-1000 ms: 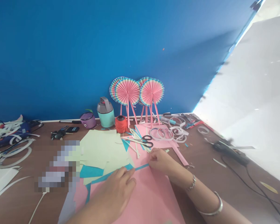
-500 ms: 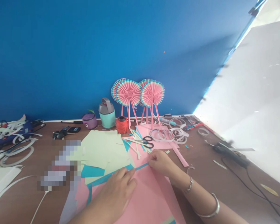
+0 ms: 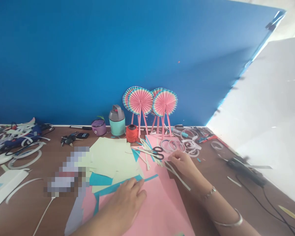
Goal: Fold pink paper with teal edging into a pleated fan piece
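Before a blue wall (image 3: 88, 59), the left hand (image 3: 129, 198) lies flattened on pink paper (image 3: 164, 209). The right hand (image 3: 182, 162) is curled, scissors (image 3: 153, 151) just left of it; whether it grips anything, I cannot tell.

The left hand (image 3: 129, 200) rests on pink paper (image 3: 162, 206).

Table: brown top (image 3: 221, 178), its back edge along the blue wall
Left: tangled white strips (image 3: 22, 131), pale rings (image 3: 27, 157), a white box (image 3: 8, 186), keys (image 3: 68, 139), a black pen (image 3: 80, 127)
Back: purple cup (image 3: 98, 127), turquoise jar (image 3: 117, 126) with grey lid, red spool (image 3: 132, 134), all upright
Middle: overlapping pale green sheets (image 3: 109, 152) and pink sheets (image 3: 162, 203)
Right: white ring (image 3: 216, 145), black device (image 3: 248, 173) with cable, yellow leaf-shaped piece (image 3: 288, 212)
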Tool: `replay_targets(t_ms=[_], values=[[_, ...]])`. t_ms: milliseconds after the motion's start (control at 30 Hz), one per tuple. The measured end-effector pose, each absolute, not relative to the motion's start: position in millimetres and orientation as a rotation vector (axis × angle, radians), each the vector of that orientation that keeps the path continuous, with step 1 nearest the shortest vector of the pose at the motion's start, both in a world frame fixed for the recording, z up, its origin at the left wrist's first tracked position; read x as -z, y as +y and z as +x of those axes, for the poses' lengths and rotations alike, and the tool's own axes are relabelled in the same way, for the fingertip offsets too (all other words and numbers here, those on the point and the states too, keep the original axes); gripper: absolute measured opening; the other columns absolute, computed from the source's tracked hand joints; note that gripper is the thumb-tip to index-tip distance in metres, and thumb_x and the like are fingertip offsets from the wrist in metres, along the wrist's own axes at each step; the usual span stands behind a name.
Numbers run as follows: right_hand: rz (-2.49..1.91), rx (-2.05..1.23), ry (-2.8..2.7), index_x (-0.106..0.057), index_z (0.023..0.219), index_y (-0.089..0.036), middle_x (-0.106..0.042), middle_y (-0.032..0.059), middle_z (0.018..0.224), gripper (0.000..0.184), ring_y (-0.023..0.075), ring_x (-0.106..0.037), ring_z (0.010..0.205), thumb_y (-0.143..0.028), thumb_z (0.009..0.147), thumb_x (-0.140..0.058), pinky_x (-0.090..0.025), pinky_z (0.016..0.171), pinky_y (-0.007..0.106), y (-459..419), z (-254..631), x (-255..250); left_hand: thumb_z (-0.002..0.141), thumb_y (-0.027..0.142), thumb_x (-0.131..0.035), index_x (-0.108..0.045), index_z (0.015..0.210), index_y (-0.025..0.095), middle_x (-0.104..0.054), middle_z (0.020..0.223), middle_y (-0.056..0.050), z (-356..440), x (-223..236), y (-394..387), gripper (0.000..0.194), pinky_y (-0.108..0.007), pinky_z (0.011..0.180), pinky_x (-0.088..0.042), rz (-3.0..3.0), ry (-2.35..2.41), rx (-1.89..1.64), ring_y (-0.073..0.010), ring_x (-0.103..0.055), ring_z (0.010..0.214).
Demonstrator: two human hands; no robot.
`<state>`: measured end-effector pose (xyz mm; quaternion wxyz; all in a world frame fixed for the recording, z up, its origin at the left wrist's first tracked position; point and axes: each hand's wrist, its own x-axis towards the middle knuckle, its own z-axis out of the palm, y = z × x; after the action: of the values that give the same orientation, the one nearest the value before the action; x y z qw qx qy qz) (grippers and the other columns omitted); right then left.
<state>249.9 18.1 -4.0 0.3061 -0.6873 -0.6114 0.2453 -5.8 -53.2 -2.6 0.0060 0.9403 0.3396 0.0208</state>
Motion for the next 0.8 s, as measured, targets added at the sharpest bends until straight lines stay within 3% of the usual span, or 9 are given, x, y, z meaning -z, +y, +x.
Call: replay_targets(t_ms=[100, 200, 367, 500, 600, 800], values=[[-1.838, -0.363, -1.655, -0.054, 0.061, -0.018, -0.057, 0.0052, 0.075, 0.026, 0.0203, -0.052, 0.078, -0.031, 0.08, -0.043, -0.039, 0.07, 0.03, 27, 262, 9, 0.081, 0.008, -0.045, -0.057, 0.09, 0.018, -0.057, 0.127, -0.01, -7, 5, -53, 0.018, -0.041, 0.079, -0.046, 2.935, 1.055, -0.124, -0.0269, -0.056, 0.096], [-1.808, -0.05, -1.68, -0.061, 0.079, -0.018, -0.059, 0.0084, 0.09, 0.016, 0.0241, -0.051, 0.09, -0.024, 0.077, -0.047, -0.039, 0.079, 0.035, 32, 266, 18, 0.082, 0.007, -0.043, -0.055, 0.083, 0.018, -0.05, 0.135, -0.011, -8, 7, -53, 0.016, -0.042, 0.077, -0.047, 2.918, 1.073, -0.209, -0.0268, -0.057, 0.097], [-1.85, 0.228, -1.81, -0.062, 0.084, -0.018, -0.059, 0.0092, 0.093, 0.018, 0.0246, -0.05, 0.091, -0.012, 0.076, -0.047, -0.038, 0.079, 0.035, 27, 264, 18, 0.082, 0.002, -0.038, -0.052, 0.08, 0.017, -0.03, 0.149, -0.012, -9, 8, -50, 0.021, -0.045, 0.081, -0.049, 2.892, 1.062, -0.285, -0.0268, -0.055, 0.105], [-2.018, 0.356, -1.843, -0.062, 0.078, -0.019, -0.06, 0.0094, 0.094, 0.015, 0.0263, -0.049, 0.092, -0.015, 0.081, -0.047, -0.035, 0.076, 0.037, 20, 259, 7, 0.08, -0.003, -0.036, -0.055, 0.085, 0.016, -0.034, 0.147, -0.013, -10, 10, -43, 0.026, -0.046, 0.087, -0.049, 2.909, 1.06, -0.286, -0.0267, -0.053, 0.111], [-2.074, 0.42, -1.84, -0.062, 0.087, -0.018, -0.059, 0.0103, 0.096, 0.018, 0.0265, -0.048, 0.093, -0.011, 0.079, -0.047, -0.033, 0.074, 0.037, 18, 257, 3, 0.083, 0.0, -0.037, -0.056, 0.089, 0.016, -0.041, 0.142, -0.013, -9, 11, -41, 0.026, -0.044, 0.09, -0.048, 2.921, 1.05, -0.35, -0.0257, -0.052, 0.114], [-2.074, 0.394, -1.899, -0.063, 0.081, -0.019, -0.061, 0.0102, 0.095, 0.018, 0.0273, -0.049, 0.094, -0.01, 0.079, -0.047, -0.032, 0.073, 0.036, 19, 257, 6, 0.087, 0.007, -0.04, -0.06, 0.097, 0.017, -0.058, 0.122, -0.01, -7, 9, -47, 0.025, -0.042, 0.091, -0.046, 2.919, 1.053, -0.398, -0.0245, -0.051, 0.112]])
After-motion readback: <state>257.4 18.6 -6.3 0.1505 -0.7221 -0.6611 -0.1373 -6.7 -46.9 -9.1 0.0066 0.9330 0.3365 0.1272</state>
